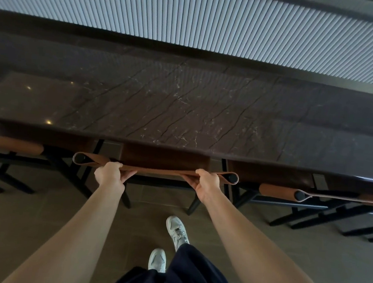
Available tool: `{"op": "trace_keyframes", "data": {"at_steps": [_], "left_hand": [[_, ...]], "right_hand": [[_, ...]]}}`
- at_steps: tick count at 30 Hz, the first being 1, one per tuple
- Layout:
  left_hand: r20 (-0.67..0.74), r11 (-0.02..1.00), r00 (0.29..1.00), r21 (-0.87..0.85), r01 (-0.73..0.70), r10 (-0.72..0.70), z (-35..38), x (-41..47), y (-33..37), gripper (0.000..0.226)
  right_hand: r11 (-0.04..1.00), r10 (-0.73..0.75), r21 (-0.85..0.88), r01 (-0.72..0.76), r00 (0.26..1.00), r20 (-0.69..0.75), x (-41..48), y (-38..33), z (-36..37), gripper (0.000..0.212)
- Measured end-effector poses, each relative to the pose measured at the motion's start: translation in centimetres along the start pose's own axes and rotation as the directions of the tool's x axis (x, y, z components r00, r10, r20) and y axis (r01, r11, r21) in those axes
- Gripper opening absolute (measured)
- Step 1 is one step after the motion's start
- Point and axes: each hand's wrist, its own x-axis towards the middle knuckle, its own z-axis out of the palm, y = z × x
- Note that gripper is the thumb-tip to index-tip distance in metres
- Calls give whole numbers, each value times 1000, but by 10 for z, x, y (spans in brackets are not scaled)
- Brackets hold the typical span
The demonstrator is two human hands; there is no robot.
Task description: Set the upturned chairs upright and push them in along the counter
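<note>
A chair with a brown leather back strap (pixel 156 169) and black frame stands upright in front of me, its seat tucked under the dark marble counter (pixel 184 105). My left hand (pixel 109 174) grips the strap near its left end. My right hand (pixel 206 183) grips it near the right end. Fingers of both hands curl over the strap's top edge, thumbs underneath. The chair's black legs (pixel 192 205) reach the floor between my arms.
Another upright chair (pixel 13 144) stands to the left and one more (pixel 288 193) to the right, both pushed under the counter. A ribbed pale wall panel (pixel 213 20) runs behind the counter. My feet in pale sneakers (pixel 177 231) are on the tiled floor.
</note>
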Motion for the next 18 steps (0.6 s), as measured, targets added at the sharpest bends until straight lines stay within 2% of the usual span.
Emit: {"op": "trace_keyframes", "data": {"at_steps": [6, 12, 18], "left_hand": [[-1, 1000, 1000, -10, -13, 13, 7, 8, 6, 46], [44, 999, 999, 46, -14, 12, 3, 13, 9, 40], [125, 995, 991, 94, 34, -45, -3, 12, 13, 35]], "right_hand": [[1000, -12, 22, 13, 998, -54, 6, -4, 8, 10], [1000, -20, 12, 20, 999, -45, 5, -1, 9, 8], [1000, -14, -5, 14, 1000, -18, 4, 0, 6, 27]]}}
